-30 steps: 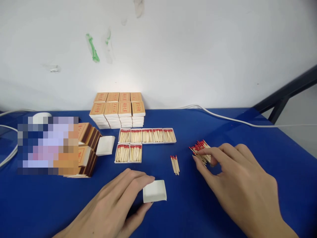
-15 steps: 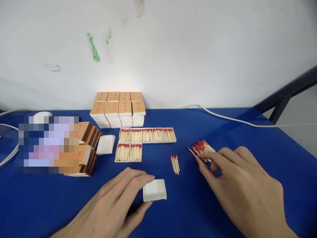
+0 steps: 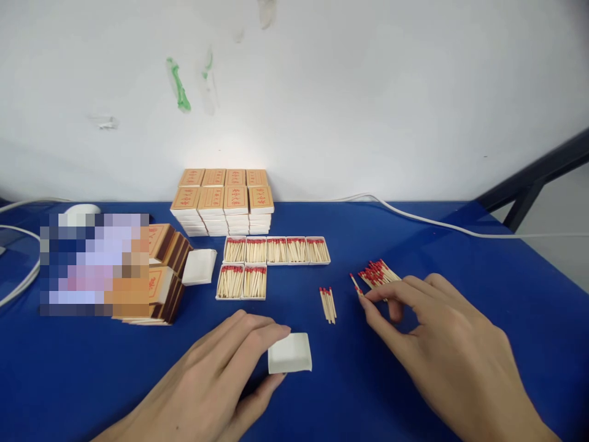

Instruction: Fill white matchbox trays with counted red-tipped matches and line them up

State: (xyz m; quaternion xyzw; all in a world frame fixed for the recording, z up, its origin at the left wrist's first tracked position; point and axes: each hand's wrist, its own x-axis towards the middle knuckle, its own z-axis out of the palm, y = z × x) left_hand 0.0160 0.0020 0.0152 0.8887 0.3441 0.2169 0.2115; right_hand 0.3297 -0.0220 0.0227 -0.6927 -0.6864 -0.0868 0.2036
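My left hand [image 3: 221,368] grips a white matchbox tray [image 3: 289,353] between thumb and fingers; its inside is bare. My right hand [image 3: 437,337] is closed in a pinch on one or two red-tipped matches [image 3: 355,283], just left of a loose heap of matches [image 3: 378,271]. That heap lies partly under the right fingers. Between both hands, a small bunch of matches [image 3: 328,306] rests on the table. Beyond them, several match-filled trays [image 3: 254,281] stand in two rows, heads pointing away from me.
Orange-topped matchboxes [image 3: 221,199] are stacked against the wall. More boxes [image 3: 161,276] sit at left, beside a white tray piece [image 3: 199,267] and a blurred patch. A white cable [image 3: 414,222] crosses the back of the blue table [image 3: 442,245], and a dark metal bar [image 3: 538,178] rises at right.
My right hand has drawn slightly left, pulling the pinched match a little away from the heap. The left hand still grips its tray. The whole view has shifted slightly.
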